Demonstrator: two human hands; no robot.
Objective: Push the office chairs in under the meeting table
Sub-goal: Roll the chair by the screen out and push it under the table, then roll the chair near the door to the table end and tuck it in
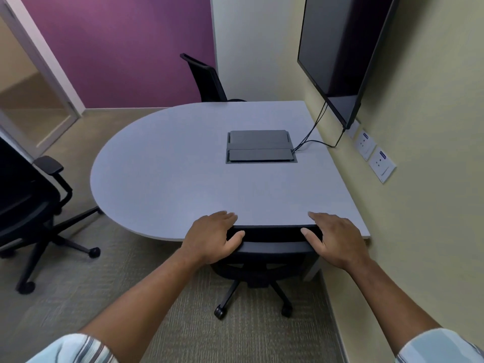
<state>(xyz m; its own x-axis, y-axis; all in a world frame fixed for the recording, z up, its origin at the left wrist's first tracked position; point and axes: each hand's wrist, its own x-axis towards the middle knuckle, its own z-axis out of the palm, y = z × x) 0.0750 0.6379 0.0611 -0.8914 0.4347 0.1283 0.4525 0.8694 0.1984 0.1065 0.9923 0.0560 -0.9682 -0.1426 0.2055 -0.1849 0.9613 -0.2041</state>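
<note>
A grey half-round meeting table [183, 163] stands against the right wall. Directly in front of me a black office chair [272, 247] sits tucked against the table's near edge, its backrest top touching the rim. My left hand [214, 239] grips the left end of that backrest top, thumb in front. My right hand [335, 239] holds the right end the same way. A second black chair [28, 205] with armrests stands away from the table at the left. A third black chair [207, 79] is at the far side, its backrest rising above the tabletop.
A dark screen [343, 51] hangs on the right wall, with cables running down to a cable box [260, 146] set in the tabletop. Wall sockets [374, 155] sit beside the table. A glass door [28, 100] is at the far left. Carpet covers the floor.
</note>
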